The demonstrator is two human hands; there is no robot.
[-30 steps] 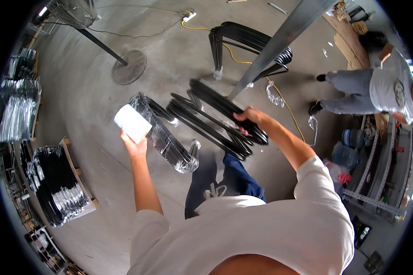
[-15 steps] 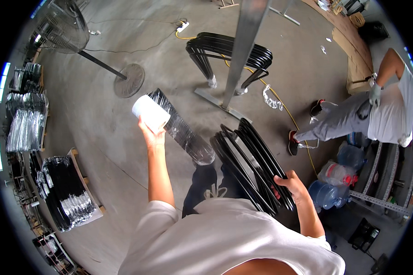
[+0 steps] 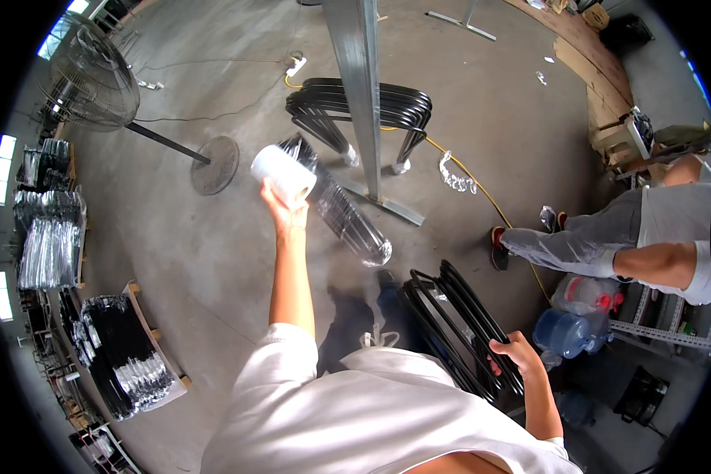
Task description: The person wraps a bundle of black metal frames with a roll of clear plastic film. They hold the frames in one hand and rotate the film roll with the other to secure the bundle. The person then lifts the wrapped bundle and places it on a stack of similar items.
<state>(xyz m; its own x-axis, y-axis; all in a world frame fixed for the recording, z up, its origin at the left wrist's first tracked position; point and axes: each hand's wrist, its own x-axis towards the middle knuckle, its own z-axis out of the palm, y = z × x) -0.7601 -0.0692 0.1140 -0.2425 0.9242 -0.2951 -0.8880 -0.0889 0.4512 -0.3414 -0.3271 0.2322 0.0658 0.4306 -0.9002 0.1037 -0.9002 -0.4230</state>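
Note:
In my left hand [image 3: 286, 212] is a white roll of stretch film [image 3: 283, 172], held out ahead with the fingers round its near end. Just beyond and to its right, a long bundle of black tubes wrapped in clear film [image 3: 346, 217] stretches toward my feet. My right hand [image 3: 517, 357] is closed on a bundle of bent black metal tube frames [image 3: 460, 324] at my right side. Its lower part is hidden against my body. Whether film runs between the roll and the wrapped bundle, I cannot tell.
A steel post [image 3: 359, 95] stands ahead, with a stack of black bent tubes [image 3: 363, 91] behind it. Left are a pedestal fan [image 3: 95, 79] and a pallet of wrapped frames [image 3: 126, 347]. A co-worker [image 3: 648, 237], water jugs [image 3: 565, 332] and a yellow cable [image 3: 482, 178] are right.
The view has shifted. The film roll sits further right in the picture, and the frames in my right hand are lower and further right. The co-worker's arms have moved.

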